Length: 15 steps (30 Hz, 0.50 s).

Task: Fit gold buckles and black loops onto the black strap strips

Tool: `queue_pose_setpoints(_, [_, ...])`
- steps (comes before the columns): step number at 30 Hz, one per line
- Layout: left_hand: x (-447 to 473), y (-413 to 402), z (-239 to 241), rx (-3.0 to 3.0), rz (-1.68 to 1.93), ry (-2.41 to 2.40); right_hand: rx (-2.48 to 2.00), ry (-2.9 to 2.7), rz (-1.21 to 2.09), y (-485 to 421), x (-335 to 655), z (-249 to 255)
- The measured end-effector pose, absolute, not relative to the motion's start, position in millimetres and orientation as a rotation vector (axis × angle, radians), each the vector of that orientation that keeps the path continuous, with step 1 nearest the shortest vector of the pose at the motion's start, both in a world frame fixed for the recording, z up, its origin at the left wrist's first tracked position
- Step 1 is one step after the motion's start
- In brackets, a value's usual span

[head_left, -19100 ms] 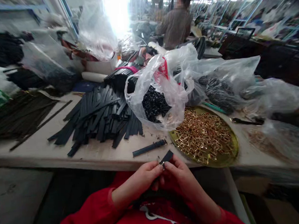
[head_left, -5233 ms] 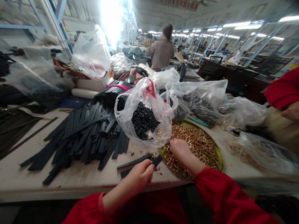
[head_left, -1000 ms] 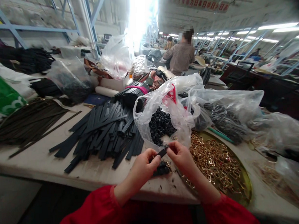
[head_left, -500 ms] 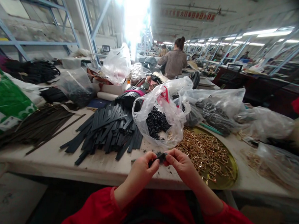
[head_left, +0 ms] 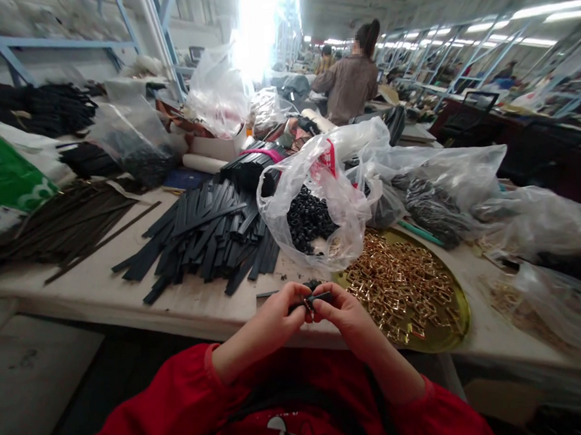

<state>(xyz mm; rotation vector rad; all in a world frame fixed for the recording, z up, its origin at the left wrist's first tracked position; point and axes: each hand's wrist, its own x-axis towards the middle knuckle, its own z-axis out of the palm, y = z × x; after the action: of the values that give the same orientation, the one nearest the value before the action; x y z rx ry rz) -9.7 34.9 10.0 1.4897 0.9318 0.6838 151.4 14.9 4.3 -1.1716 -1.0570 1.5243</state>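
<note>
In front of me at the table edge, my left hand (head_left: 280, 312) and my right hand (head_left: 344, 311) come together, thumbs and fingertips pinching a short black strap (head_left: 323, 297). A small glint of metal shows between the fingertips, mostly covered, so its shape is unclear. Just beyond lies an open clear plastic bag (head_left: 276, 208) holding many small black loops (head_left: 307, 216). To the right, gold metal buckles (head_left: 397, 283) are heaped on a round golden tray (head_left: 461, 315). Left of the bag, flat black straps (head_left: 198, 236) lie in a loose pile.
Long dark brown strips (head_left: 69, 224) spread over the table's (head_left: 113, 300) left side, beside a green package (head_left: 7, 169). Plastic bags (head_left: 531, 219) cover the right side. Farther back, a bundle of black strips (head_left: 248, 171) has a pink tie. A person (head_left: 349, 86) sits beyond the table.
My hands have drawn closer together and turned the strap; its end now points right across the right fingertips. The view has tipped down and shifted slightly.
</note>
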Motion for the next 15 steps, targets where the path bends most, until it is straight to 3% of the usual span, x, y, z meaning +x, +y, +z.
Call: queue_pose_setpoints(15, [-11,58,-8,1.794,0.373,1.369,-1.071,-0.722,1.892,19,151,-30])
